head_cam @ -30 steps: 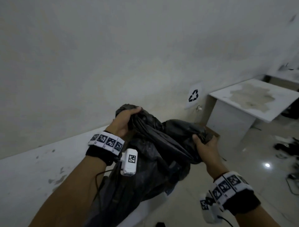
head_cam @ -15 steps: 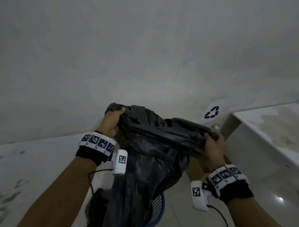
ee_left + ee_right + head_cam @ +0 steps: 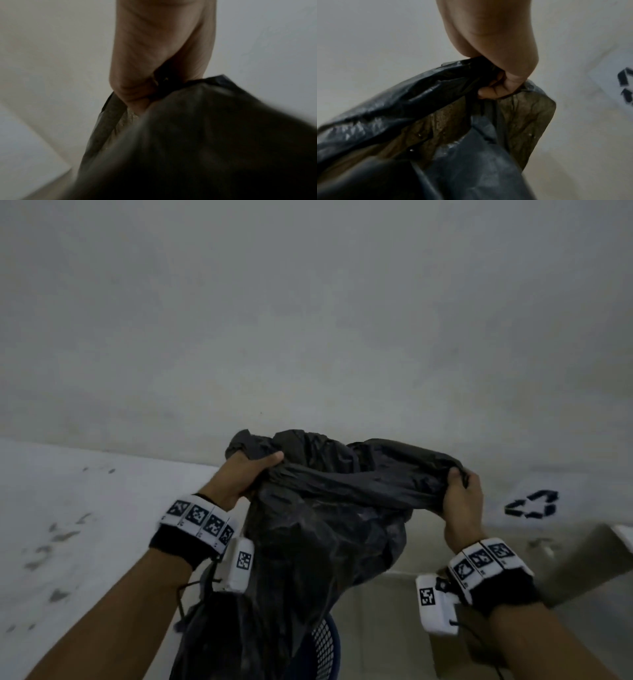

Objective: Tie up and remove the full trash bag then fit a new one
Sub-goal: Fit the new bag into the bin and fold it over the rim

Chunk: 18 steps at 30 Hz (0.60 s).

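A black trash bag (image 3: 325,525) hangs in front of me, its top edge stretched between both hands. My left hand (image 3: 250,474) grips the bag's left corner, fingers curled round the plastic; the left wrist view shows the same hand (image 3: 154,67) bunching the bag (image 3: 205,135). My right hand (image 3: 460,498) grips the right corner, and the right wrist view shows this hand (image 3: 501,70) clenched on the folded rim of the bag (image 3: 419,101). Below the bag, part of a blue mesh bin (image 3: 325,648) shows; the bag hides the rest.
A plain white wall (image 3: 308,320) fills the background. A recycling-symbol label (image 3: 532,505) sits on the wall at the right. A white table's edge (image 3: 582,563) is at the far right, with a cardboard box (image 3: 479,642) on the tiled floor beneath it.
Both hands have moved apart, drawing the bag's top taut. My view has swung left and down, so the table has slid almost out of frame and the blue bin now shows.
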Each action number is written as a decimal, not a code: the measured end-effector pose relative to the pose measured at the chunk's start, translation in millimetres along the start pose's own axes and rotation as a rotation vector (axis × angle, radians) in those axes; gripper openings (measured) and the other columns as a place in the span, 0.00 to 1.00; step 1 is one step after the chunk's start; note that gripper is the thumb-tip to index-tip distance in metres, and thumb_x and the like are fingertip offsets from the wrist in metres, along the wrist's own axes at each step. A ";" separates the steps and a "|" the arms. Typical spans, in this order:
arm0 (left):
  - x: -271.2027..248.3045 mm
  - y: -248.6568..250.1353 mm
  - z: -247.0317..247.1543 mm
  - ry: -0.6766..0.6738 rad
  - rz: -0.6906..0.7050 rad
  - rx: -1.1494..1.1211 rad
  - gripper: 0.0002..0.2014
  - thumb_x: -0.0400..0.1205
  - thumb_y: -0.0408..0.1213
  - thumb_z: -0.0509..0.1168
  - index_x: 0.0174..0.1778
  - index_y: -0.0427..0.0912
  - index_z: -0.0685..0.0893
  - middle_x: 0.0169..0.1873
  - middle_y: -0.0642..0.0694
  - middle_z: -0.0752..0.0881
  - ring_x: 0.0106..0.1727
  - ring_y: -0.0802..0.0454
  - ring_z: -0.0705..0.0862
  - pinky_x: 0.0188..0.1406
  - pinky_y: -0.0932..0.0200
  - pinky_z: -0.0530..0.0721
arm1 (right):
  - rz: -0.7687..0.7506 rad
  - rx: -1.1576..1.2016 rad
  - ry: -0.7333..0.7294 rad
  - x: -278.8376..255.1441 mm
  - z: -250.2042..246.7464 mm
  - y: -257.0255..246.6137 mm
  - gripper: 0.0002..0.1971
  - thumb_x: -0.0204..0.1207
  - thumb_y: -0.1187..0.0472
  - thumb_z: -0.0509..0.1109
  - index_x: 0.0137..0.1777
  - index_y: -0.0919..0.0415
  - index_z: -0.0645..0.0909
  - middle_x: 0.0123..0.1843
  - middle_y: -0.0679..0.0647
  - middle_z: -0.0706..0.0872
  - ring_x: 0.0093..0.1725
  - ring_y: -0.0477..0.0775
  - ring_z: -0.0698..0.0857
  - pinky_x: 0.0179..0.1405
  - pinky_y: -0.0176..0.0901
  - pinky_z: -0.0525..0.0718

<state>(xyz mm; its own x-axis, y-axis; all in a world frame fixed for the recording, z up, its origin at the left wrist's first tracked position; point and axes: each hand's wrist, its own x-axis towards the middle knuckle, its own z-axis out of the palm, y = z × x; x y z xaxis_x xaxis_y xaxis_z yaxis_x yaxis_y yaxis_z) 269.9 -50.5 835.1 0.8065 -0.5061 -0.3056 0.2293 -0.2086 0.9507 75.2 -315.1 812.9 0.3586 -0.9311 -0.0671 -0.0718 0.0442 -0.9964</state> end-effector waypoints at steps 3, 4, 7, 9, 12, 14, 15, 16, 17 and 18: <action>-25.4 -27.6 40.6 0.092 -0.122 -0.075 0.17 0.80 0.44 0.69 0.62 0.39 0.82 0.53 0.43 0.88 0.51 0.46 0.86 0.45 0.54 0.85 | 0.079 0.181 -0.132 27.2 -15.7 7.6 0.15 0.89 0.57 0.55 0.72 0.59 0.72 0.64 0.58 0.80 0.61 0.64 0.81 0.61 0.63 0.83; -31.9 -41.0 52.2 0.109 -0.179 -0.084 0.18 0.80 0.45 0.70 0.62 0.40 0.82 0.54 0.43 0.88 0.52 0.46 0.86 0.46 0.54 0.84 | 0.118 0.250 -0.178 34.1 -22.3 11.4 0.13 0.89 0.58 0.54 0.70 0.58 0.73 0.62 0.57 0.81 0.58 0.62 0.82 0.58 0.60 0.84; -53.8 -79.7 86.6 0.077 -0.378 -0.258 0.16 0.75 0.47 0.73 0.53 0.41 0.86 0.47 0.41 0.92 0.46 0.46 0.89 0.44 0.52 0.88 | 0.255 0.439 -0.305 46.5 -42.3 15.9 0.11 0.89 0.59 0.54 0.63 0.55 0.76 0.61 0.57 0.83 0.55 0.58 0.85 0.50 0.54 0.85; -62.0 -105.1 108.8 -0.023 -0.551 -0.433 0.24 0.73 0.53 0.73 0.57 0.39 0.86 0.53 0.36 0.90 0.53 0.39 0.86 0.50 0.41 0.85 | 0.329 0.488 -0.406 49.1 -51.1 20.1 0.15 0.88 0.56 0.56 0.69 0.57 0.78 0.63 0.58 0.86 0.56 0.60 0.88 0.51 0.55 0.88; -73.5 -146.3 136.0 -0.181 -0.754 -0.609 0.37 0.78 0.66 0.57 0.64 0.34 0.81 0.64 0.33 0.82 0.63 0.32 0.79 0.52 0.32 0.76 | 0.453 0.429 -0.603 35.6 -61.1 34.8 0.18 0.85 0.52 0.60 0.68 0.61 0.80 0.63 0.61 0.88 0.59 0.61 0.88 0.59 0.59 0.87; -80.9 -171.2 148.6 -0.171 -0.831 -0.684 0.45 0.74 0.71 0.55 0.71 0.33 0.76 0.71 0.31 0.75 0.69 0.30 0.74 0.58 0.28 0.73 | 0.540 0.333 -0.655 22.1 -66.2 52.6 0.22 0.83 0.50 0.63 0.71 0.64 0.78 0.65 0.62 0.87 0.62 0.62 0.87 0.62 0.58 0.85; -79.9 -189.6 153.2 -0.147 -0.854 -0.743 0.47 0.73 0.71 0.57 0.74 0.33 0.73 0.73 0.30 0.73 0.72 0.29 0.71 0.63 0.27 0.71 | 0.581 0.293 -0.659 16.7 -69.6 62.7 0.24 0.83 0.49 0.62 0.72 0.64 0.78 0.64 0.62 0.88 0.61 0.62 0.88 0.60 0.57 0.86; -84.4 -195.5 158.4 -0.071 -0.866 -0.814 0.46 0.73 0.70 0.58 0.74 0.32 0.72 0.74 0.31 0.73 0.74 0.29 0.69 0.65 0.27 0.70 | 0.619 0.278 -0.662 12.6 -72.6 70.7 0.24 0.84 0.48 0.61 0.72 0.63 0.78 0.62 0.62 0.89 0.58 0.61 0.89 0.56 0.55 0.88; -83.9 -205.3 160.5 0.030 -0.855 -0.924 0.44 0.74 0.69 0.58 0.73 0.32 0.73 0.72 0.32 0.75 0.75 0.30 0.69 0.66 0.28 0.70 | 0.658 0.286 -0.658 8.2 -75.8 76.5 0.24 0.84 0.46 0.59 0.70 0.63 0.80 0.60 0.62 0.90 0.55 0.61 0.90 0.51 0.54 0.90; -84.3 -211.3 160.8 0.142 -0.835 -1.001 0.43 0.76 0.69 0.57 0.72 0.33 0.74 0.71 0.33 0.76 0.76 0.32 0.69 0.64 0.30 0.71 | 0.691 0.313 -0.646 5.0 -77.9 80.8 0.25 0.84 0.44 0.58 0.66 0.62 0.83 0.57 0.61 0.91 0.52 0.61 0.91 0.44 0.53 0.92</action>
<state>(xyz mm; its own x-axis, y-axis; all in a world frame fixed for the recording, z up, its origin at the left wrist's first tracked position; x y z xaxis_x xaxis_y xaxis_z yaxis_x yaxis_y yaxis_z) 65.8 -98.2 651.7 0.2614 -0.4230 -0.8676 0.9377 0.3244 0.1244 -1.3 -344.4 735.9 0.7750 -0.2928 -0.5600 -0.2408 0.6824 -0.6902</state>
